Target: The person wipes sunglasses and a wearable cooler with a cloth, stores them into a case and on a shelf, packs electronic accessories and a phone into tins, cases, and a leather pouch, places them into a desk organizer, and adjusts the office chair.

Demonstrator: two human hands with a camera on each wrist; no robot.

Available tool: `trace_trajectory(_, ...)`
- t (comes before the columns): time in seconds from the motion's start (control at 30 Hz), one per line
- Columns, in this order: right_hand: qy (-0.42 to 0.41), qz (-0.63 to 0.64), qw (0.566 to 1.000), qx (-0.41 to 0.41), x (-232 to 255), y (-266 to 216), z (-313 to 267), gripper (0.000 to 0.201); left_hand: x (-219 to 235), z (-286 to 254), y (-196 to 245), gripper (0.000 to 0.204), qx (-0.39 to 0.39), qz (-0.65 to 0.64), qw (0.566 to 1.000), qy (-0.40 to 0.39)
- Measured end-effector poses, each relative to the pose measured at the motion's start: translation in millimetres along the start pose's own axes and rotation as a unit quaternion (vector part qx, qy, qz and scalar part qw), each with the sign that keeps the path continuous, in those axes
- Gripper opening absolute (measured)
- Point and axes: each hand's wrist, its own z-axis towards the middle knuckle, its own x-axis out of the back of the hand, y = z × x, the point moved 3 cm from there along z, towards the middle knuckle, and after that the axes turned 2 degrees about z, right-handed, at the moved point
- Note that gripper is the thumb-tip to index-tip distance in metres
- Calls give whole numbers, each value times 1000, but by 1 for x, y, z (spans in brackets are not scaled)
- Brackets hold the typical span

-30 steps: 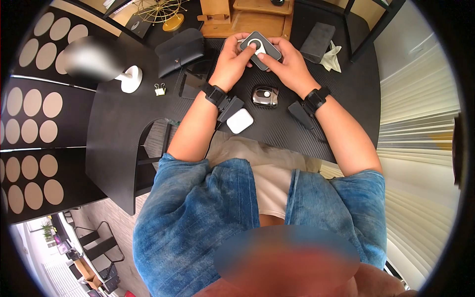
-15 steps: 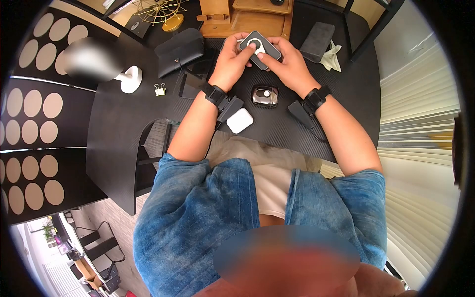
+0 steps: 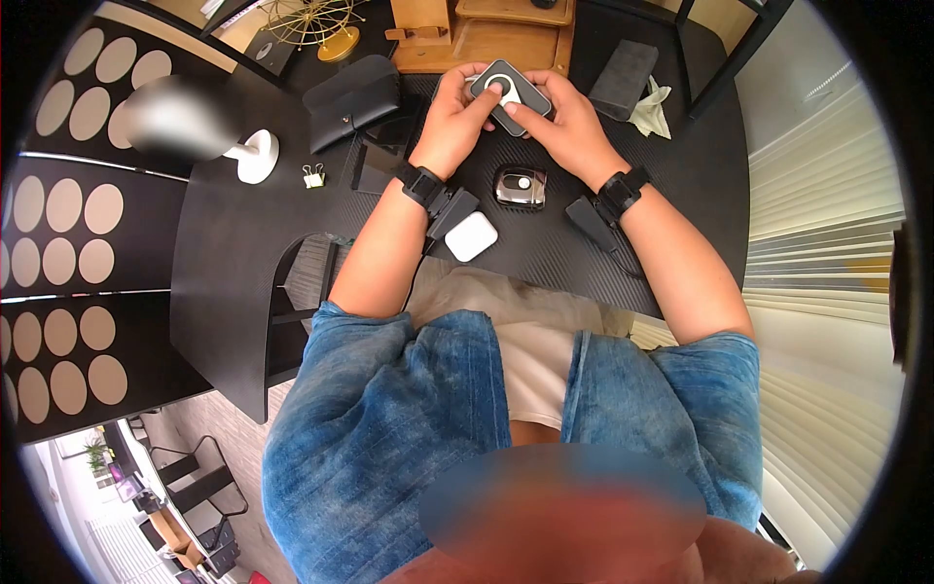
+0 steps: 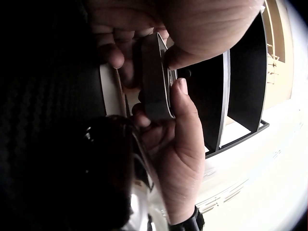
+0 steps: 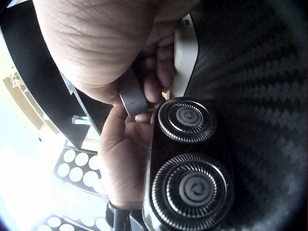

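Both hands hold a dark grey rounded rectangular device (image 3: 530,94) with a white ring and stem on its upper face, near the back of the desk. My left hand (image 3: 457,122) grips its left side, thumb on the ring area. From the other side my right hand (image 3: 569,127) holds it, with the thumb on the face near the white stem. The left wrist view shows the device edge-on, fingers curled beneath it. Nearer the body lies an electric shaver (image 3: 520,189); its two round heads fill the front of the right wrist view. Under the left wrist sits a white rounded case (image 3: 472,237).
A wooden organizer (image 3: 506,44) stands behind the hands. To the left are a black pouch (image 3: 355,102), a binder clip (image 3: 313,175) and a white lamp base (image 3: 258,158). On the right lie a dark grey box (image 3: 625,81) and a pale cloth (image 3: 653,113).
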Motion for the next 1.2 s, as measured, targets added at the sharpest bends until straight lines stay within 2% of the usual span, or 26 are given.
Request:
trace_trajectory(0.67, -3, 12, 1000, -6, 0, -7, -2, 43, 0, 0, -1, 43, 11, 7, 1000, -10)
trace_trajectory(1.2, -2, -8, 1000, -1, 0, -4, -1, 43, 2, 2, -5, 35, 4, -56, 998, -13)
